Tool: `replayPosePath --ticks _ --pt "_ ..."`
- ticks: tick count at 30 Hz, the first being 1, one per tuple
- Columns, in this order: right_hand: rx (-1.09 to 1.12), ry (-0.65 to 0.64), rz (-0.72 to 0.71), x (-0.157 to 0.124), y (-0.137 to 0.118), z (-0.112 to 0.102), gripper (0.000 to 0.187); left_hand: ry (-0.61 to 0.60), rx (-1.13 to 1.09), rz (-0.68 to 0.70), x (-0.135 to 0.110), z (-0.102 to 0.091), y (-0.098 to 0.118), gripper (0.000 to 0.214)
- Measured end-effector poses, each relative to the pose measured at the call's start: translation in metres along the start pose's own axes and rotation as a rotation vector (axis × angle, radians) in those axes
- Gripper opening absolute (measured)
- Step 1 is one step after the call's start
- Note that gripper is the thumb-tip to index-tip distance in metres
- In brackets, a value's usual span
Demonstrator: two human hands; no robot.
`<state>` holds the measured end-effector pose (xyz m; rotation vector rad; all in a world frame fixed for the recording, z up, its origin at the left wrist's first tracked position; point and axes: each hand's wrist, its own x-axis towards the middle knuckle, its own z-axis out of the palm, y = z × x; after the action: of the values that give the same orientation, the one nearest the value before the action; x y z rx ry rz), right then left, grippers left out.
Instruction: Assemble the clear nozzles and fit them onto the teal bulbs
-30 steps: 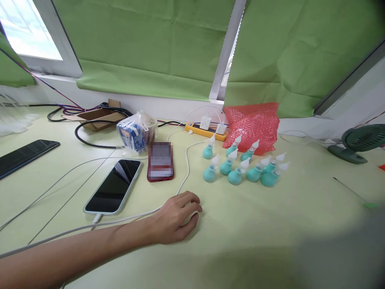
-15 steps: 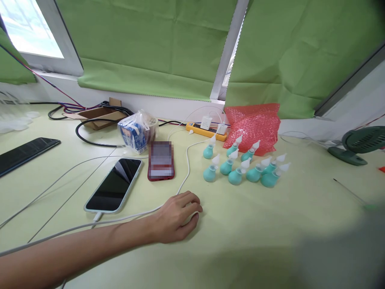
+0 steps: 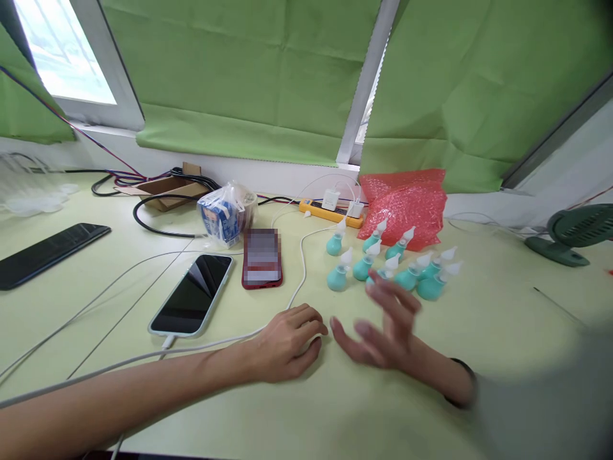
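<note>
My left hand [image 3: 292,342] rests palm down on the pale table, fingers loosely curled and thumb apart, holding nothing. Under its wrist runs a white charging cable [image 3: 230,340]. Smeared a little by motion, my right hand [image 3: 387,322] hovers to the right of it with fingers spread and nothing in them. Its raised fingers partly cover one of several teal squeeze bulbs with clear tips, which look like nasal aspirators. One such bulb [image 3: 336,278] stands at the front left of the group, another bulb [image 3: 431,287] leans at its right end.
Left of my hands lie a white-cased phone [image 3: 191,295], a red-cased phone [image 3: 262,259] and a black slab-shaped device [image 3: 52,254]. Behind the bulbs are a red bubble-wrap bag [image 3: 407,207] and a yellow power strip [image 3: 316,211]. A green fan [image 3: 569,233] stands far right.
My right hand has come into view from the right, reaching over the table near the bulbs. My left hand stays in place on the table. The view has shifted slightly.
</note>
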<state>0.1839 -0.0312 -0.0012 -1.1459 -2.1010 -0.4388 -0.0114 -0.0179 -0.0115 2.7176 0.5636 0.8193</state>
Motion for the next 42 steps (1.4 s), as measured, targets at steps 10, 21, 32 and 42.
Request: replayPosePath --ticks 10,21,32,42 --pt "0.022 -0.079 0.03 0.038 0.023 0.038 0.041 0.014 0.053 0.078 -0.002 0.001 0.005 0.019" --pt "0.458 0.129 0.196 0.015 0.027 0.056 0.056 0.322 -0.229 0.151 0.082 0.02 0.094 0.02" --pt "0.581 0.192 0.203 -0.01 0.009 0.033 0.049 0.47 -0.073 0.742 0.066 0.079 0.079 0.01" --pt "0.701 -0.001 0.245 -0.032 0.018 0.005 0.039 0.374 -0.035 0.474 0.037 0.039 0.04 0.006"
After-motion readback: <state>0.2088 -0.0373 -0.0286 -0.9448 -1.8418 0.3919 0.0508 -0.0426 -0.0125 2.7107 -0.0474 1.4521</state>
